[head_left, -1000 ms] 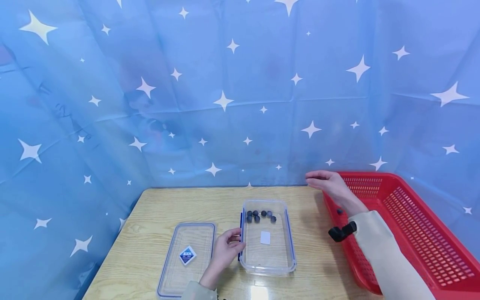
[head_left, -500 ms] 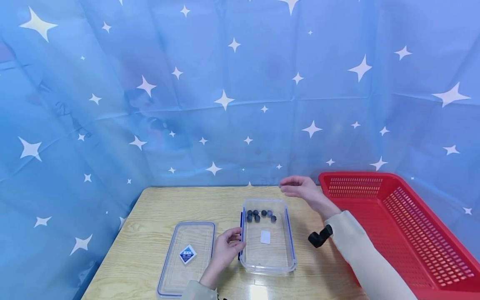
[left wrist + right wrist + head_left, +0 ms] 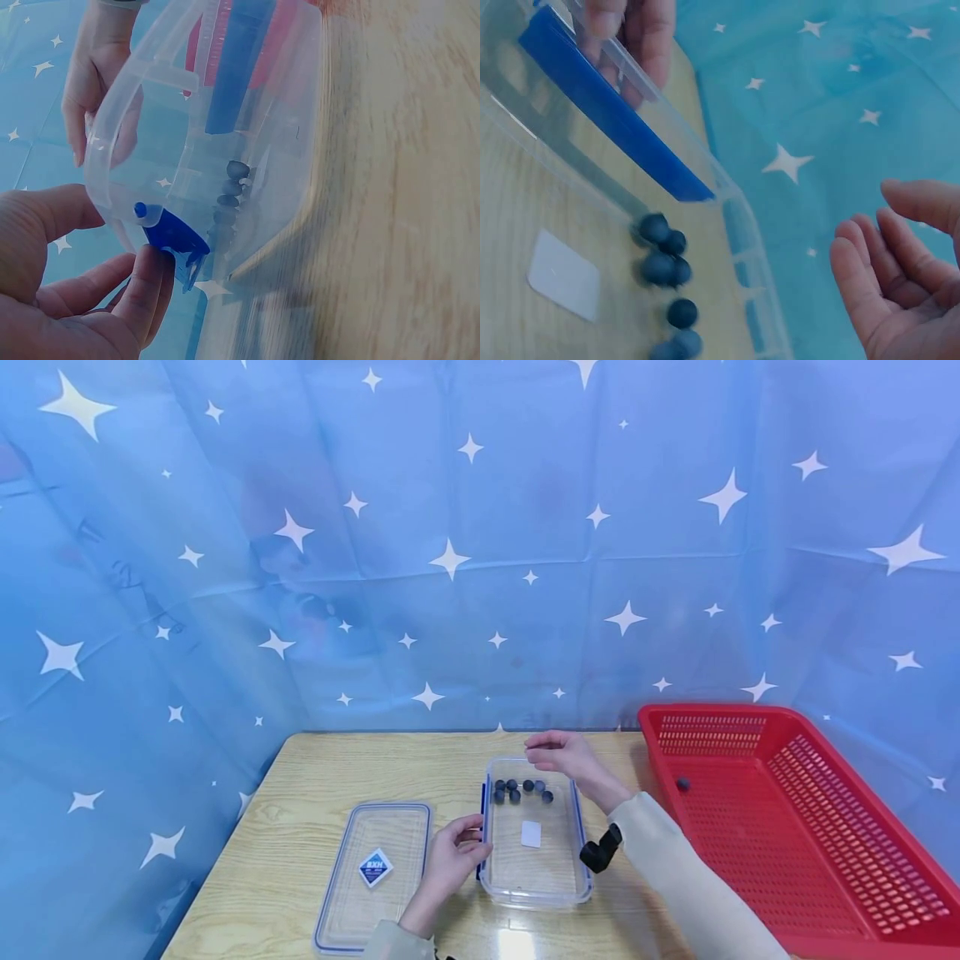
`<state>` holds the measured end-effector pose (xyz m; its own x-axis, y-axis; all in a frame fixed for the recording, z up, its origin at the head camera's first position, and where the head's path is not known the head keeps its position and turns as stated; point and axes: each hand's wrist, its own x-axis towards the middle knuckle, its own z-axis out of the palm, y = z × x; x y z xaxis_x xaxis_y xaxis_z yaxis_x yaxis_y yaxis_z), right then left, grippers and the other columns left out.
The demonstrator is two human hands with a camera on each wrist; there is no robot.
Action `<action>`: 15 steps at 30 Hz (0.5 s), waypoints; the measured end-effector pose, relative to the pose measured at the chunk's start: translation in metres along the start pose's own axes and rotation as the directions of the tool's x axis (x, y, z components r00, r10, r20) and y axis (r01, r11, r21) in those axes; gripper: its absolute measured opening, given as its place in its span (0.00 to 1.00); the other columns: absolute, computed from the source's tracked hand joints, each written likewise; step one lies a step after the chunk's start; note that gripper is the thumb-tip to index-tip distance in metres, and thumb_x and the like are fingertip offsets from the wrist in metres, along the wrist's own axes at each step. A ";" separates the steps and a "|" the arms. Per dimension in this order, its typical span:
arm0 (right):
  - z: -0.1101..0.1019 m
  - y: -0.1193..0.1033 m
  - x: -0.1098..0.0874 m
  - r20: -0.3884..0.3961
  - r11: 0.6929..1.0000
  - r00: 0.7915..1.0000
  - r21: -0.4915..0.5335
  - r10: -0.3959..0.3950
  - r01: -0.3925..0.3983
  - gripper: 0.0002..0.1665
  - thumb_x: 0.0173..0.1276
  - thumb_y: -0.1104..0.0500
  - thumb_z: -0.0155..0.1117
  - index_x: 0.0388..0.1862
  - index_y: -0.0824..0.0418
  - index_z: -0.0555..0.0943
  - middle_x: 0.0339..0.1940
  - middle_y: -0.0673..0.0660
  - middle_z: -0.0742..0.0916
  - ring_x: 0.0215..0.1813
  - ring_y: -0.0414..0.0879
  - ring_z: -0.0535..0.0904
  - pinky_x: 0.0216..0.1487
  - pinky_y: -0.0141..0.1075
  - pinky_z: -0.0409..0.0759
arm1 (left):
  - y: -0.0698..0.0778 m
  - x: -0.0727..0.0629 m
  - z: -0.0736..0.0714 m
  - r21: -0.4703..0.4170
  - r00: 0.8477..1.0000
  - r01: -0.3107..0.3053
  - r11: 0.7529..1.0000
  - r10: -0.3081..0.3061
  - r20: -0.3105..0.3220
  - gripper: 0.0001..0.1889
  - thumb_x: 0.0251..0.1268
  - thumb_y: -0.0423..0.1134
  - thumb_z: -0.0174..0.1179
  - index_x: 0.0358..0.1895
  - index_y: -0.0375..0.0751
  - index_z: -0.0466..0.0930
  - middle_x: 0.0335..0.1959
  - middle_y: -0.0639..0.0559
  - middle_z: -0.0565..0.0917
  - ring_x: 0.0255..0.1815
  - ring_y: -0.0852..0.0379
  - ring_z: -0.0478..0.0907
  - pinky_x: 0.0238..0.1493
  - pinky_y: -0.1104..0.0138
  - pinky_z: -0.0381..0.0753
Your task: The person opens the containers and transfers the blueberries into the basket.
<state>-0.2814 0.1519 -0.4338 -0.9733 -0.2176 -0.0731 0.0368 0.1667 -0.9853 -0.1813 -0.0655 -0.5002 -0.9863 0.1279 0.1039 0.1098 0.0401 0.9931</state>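
Observation:
A clear plastic food container (image 3: 531,883) with blue side latches stands uncovered on the table. Several blueberries (image 3: 513,796) lie toward its far end, also seen as dark blue balls (image 3: 658,268) in the right wrist view. My left hand (image 3: 450,856) grips the container's left wall, thumb at the rim and fingers by the blue latch (image 3: 176,241). Above the far right corner hovers my right hand (image 3: 566,756), its fingers loosely bent. In the right wrist view, the right hand (image 3: 907,277) has thumb and fingers apart, with nothing visible between them.
The container's lid (image 3: 375,910), bearing a blue label, lies flat at left. A red plastic basket (image 3: 780,860) stands at right with one blueberry (image 3: 683,784) in it. Behind the table (image 3: 300,793) hangs a blue star-patterned cloth (image 3: 480,543).
My right hand has moved left from the basket's edge, across the table, to over the container's far end. The left hand and the container have stayed in place.

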 end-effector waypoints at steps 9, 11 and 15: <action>0.029 0.019 0.008 -0.078 0.995 0.996 0.093 0.045 -0.038 0.17 0.60 0.67 0.65 0.47 0.75 0.77 0.39 0.59 0.85 0.38 0.43 0.81 0.48 0.40 0.83 | -0.009 0.003 -0.001 0.003 1.000 -0.007 1.000 0.007 -0.002 0.21 0.49 0.18 0.60 0.50 0.14 0.70 0.44 0.27 0.77 0.45 0.35 0.76 0.45 0.65 0.84; 0.034 0.023 0.010 -0.091 0.995 0.994 0.092 0.058 -0.049 0.17 0.60 0.67 0.65 0.46 0.75 0.78 0.40 0.59 0.85 0.38 0.43 0.81 0.47 0.38 0.84 | -0.013 0.004 -0.001 0.002 1.000 -0.013 1.000 0.013 -0.003 0.22 0.50 0.19 0.60 0.51 0.15 0.71 0.44 0.28 0.77 0.45 0.37 0.76 0.45 0.66 0.84; 0.042 0.027 0.012 -0.115 0.994 0.990 0.073 0.086 -0.078 0.15 0.60 0.68 0.64 0.46 0.74 0.79 0.40 0.60 0.85 0.39 0.44 0.82 0.46 0.38 0.84 | -0.013 0.004 -0.001 -0.008 1.000 -0.020 1.000 0.020 -0.002 0.22 0.49 0.20 0.61 0.51 0.15 0.71 0.45 0.28 0.77 0.45 0.38 0.76 0.46 0.67 0.83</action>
<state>-0.2826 0.1139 -0.4680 -0.9860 -0.0908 -0.1395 0.1290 0.1123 -0.9853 -0.1866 -0.0664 -0.5122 -0.9842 0.1267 0.1239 0.1285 0.0292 0.9913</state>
